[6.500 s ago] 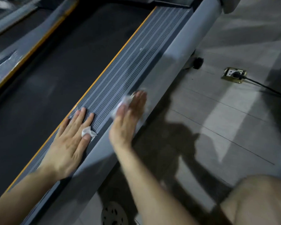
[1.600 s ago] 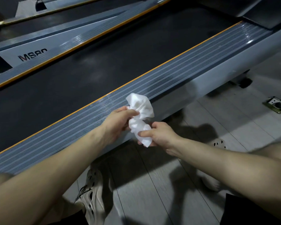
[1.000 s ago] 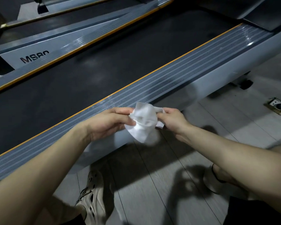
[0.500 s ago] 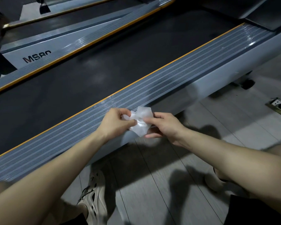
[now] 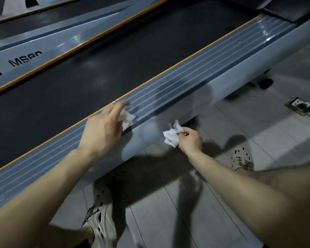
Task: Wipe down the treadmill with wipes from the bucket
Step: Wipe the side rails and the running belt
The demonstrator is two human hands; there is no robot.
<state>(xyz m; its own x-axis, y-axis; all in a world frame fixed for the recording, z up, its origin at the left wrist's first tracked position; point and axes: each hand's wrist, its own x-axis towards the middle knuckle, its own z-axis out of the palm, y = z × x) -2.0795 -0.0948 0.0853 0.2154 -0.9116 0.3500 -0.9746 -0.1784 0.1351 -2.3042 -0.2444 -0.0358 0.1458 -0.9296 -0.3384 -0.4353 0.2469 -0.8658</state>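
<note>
Treadmill (image 5: 186,77), grey with a ribbed side rail, runs from lower left to upper right. Left hand (image 5: 104,129) holds a crumpled white wipe (image 5: 127,118) on this rail, forefinger stretched; pinching or only pressing, I cannot tell. Right hand (image 5: 190,140) pinches a second white wipe (image 5: 171,137) at centre, probably for the side panel.

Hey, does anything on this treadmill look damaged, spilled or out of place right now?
Nothing damaged or spilled. One darker smeared patch marks the ribbed side rail just beyond the left hand and its wipe, probably dampness from wiping.
</note>
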